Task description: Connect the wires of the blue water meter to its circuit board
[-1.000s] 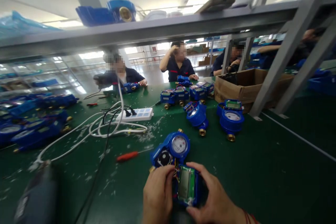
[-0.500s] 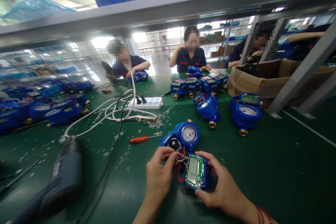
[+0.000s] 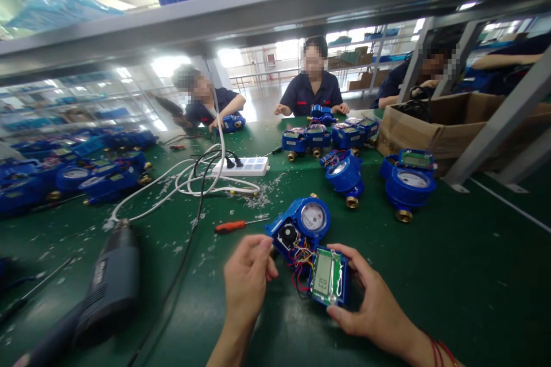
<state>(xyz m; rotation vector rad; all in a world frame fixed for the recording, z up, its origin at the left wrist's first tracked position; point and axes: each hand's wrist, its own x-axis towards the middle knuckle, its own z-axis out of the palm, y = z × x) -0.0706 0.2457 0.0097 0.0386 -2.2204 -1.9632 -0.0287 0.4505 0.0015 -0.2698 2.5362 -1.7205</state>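
A blue water meter (image 3: 297, 215) lies on the green bench in front of me, its round dial (image 3: 313, 217) facing up. Its side housing is uncovered and shows a round black part and a bundle of coloured wires (image 3: 303, 255). These wires run to a blue display module (image 3: 329, 275) with a green circuit board and a grey screen. My right hand (image 3: 370, 298) grips this module by its right side, thumb at the lower edge. Left of the housing, my left hand (image 3: 249, 269) is closed, thumb against forefinger, apart from the wires; nothing shows in it.
An orange screwdriver (image 3: 230, 227) lies behind my left hand. At left rests a heat gun (image 3: 112, 287); beyond is a white power strip (image 3: 245, 166) with looped cables and scraps. More water meters (image 3: 408, 183), a cardboard box (image 3: 413, 129) and co-workers are across the bench. A metal shelf (image 3: 258, 8) spans overhead.
My left hand has drawn back left from the wires, which it was pinching. My right hand keeps its grip on the display module. The co-worker opposite has lowered a raised hand.
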